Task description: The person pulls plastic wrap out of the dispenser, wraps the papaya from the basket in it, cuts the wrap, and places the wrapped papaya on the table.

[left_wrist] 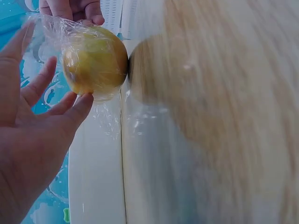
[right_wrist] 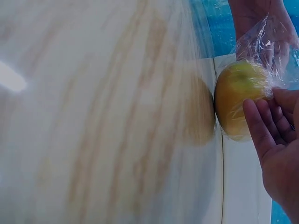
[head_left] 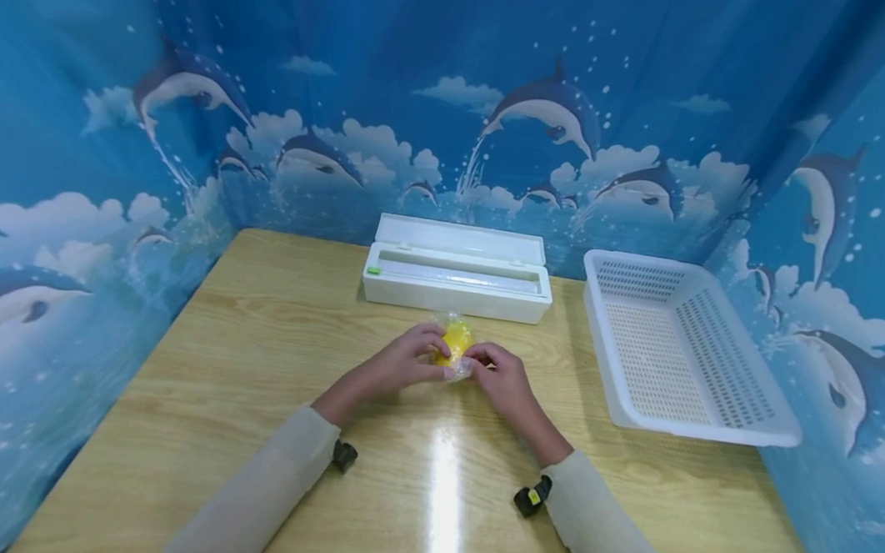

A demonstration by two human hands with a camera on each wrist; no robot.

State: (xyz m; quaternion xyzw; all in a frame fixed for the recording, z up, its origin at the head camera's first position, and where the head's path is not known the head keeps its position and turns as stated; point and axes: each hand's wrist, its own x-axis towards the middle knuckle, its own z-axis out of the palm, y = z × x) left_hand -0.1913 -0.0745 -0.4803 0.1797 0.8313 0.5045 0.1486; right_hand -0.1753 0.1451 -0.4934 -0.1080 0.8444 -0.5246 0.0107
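A round yellow fruit with a greenish patch sits on the table, covered in clear plastic wrap that bunches at its near side. Around the fruit's left side my left hand curves, fingertips against it in the left wrist view, the thumb by the loose film. On the other side, my right hand pinches gathered film between thumb and fingers; its other fingers lie beside the fruit. Just behind stands a white plastic wrap dispenser, lid raised, with a roll inside and a green slider at its left end.
A white perforated basket stands at the right side of the wooden table. Blue dolphin-print curtains enclose the back and both sides. A black wrist camera is strapped at the left cuff, another at the right.
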